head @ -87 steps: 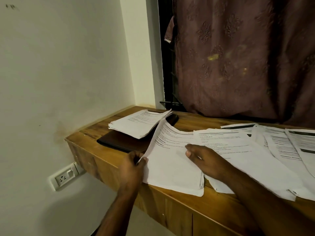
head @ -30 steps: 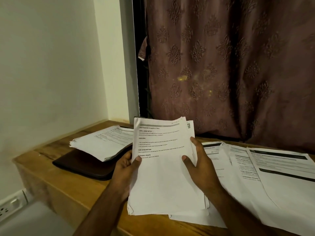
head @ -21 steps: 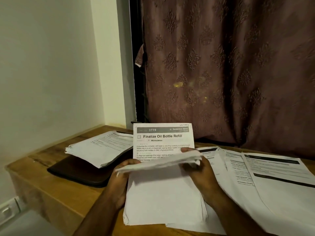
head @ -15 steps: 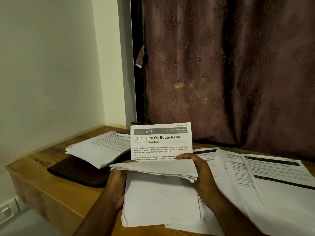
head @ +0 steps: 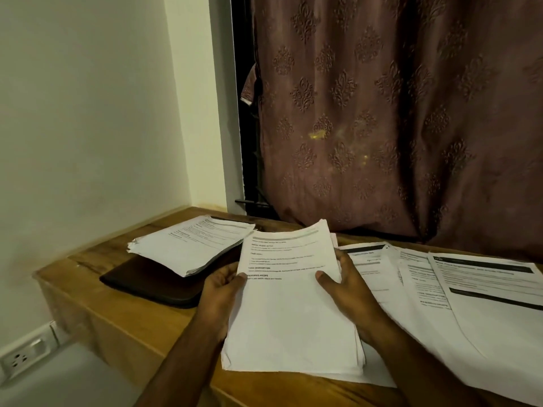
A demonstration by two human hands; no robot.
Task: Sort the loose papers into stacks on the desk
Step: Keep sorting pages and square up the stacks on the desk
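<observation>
I hold a bundle of white printed papers (head: 289,312) tilted up over the wooden desk (head: 117,315), its lower edge near the front. My left hand (head: 221,295) grips the bundle's left edge, thumb on top. My right hand (head: 349,295) grips the right edge, thumb on the front sheet. A squared stack of papers (head: 191,245) lies at the back left on a dark folder (head: 152,282). Loose printed sheets (head: 470,295) spread over the desk's right side.
A pale wall closes off the left side, with a white socket (head: 22,355) below the desk. A patterned mauve curtain (head: 396,113) hangs behind the desk. A single sheet (head: 379,374) lies under the held bundle near the front edge.
The top sheets that were folded forward half a second ago now lie flat again on the bundle. The "Finalize Oil Bottle Refill" page is covered. Both hands still grip the edges.
</observation>
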